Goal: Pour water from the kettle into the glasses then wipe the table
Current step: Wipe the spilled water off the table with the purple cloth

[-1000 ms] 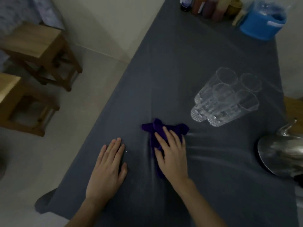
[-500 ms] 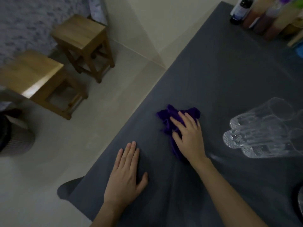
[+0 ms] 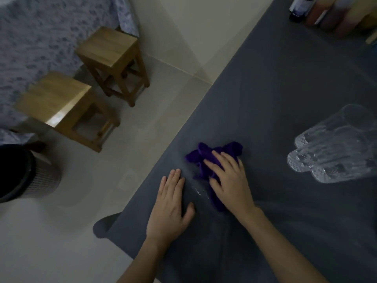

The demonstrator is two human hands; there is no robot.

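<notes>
A crumpled purple cloth [image 3: 208, 155] lies on the dark grey table [image 3: 285, 82] near its left edge. My right hand [image 3: 229, 180] presses flat on the cloth, fingers spread over it. Just to its left, my left hand [image 3: 170, 203] rests palm down on the bare tabletop, holding nothing. A small wet streak [image 3: 199, 190] glints between the two hands. Several clear ribbed glasses [image 3: 334, 150] stand clustered at the right edge of the view. The kettle is out of view.
Several bottles [image 3: 318, 11] stand at the table's far end. On the tiled floor to the left are two wooden stools [image 3: 111, 56] [image 3: 61, 105] and a dark waste bin [image 3: 22, 172]. Patterned fabric hangs at the upper left.
The view has swung left, so the kettle and the blue container have left the frame. My right hand with the cloth has shifted toward the table's left edge, closer to my left hand.
</notes>
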